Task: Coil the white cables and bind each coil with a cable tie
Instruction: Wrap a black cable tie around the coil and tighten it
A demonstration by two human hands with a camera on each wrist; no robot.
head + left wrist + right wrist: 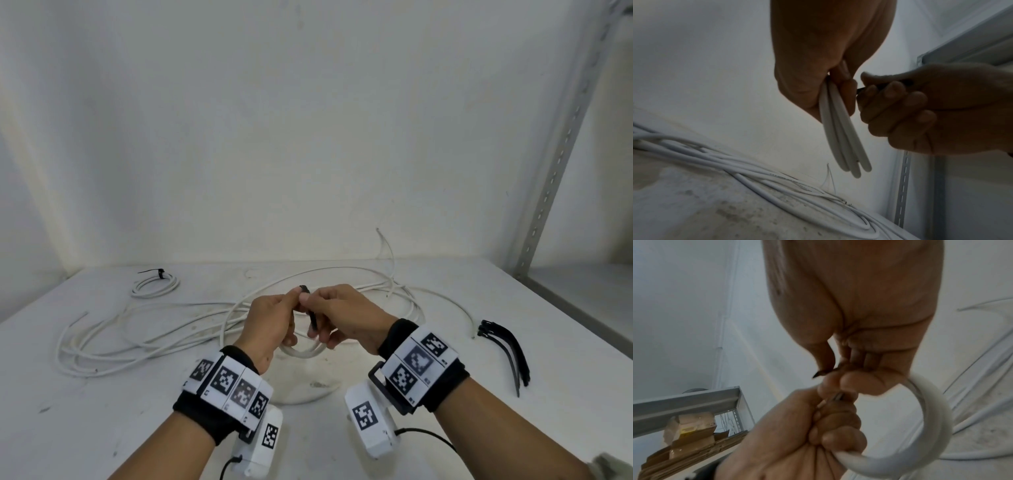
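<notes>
A small coil of white cable (305, 353) hangs above the table, gripped in my left hand (277, 318); its strands (840, 129) run down out of the fist. A black cable tie (311, 310) stands at the top of the coil. My right hand (346, 315) pinches the tie between thumb and fingers (898, 91), and the tie's tip (822, 373) pokes out beside my thumb. The coil's loop (931, 426) curves below both hands. My left thumb and forefinger meet at the tie's upper end.
A bound coil (156, 286) with a black tie lies at the back left. Loose white cables (137, 335) sprawl across the white table (445, 428). Spare black ties (507, 349) lie at the right. A perforated metal upright (555, 164) stands at the right; cardboard boxes (690, 434) sit beyond.
</notes>
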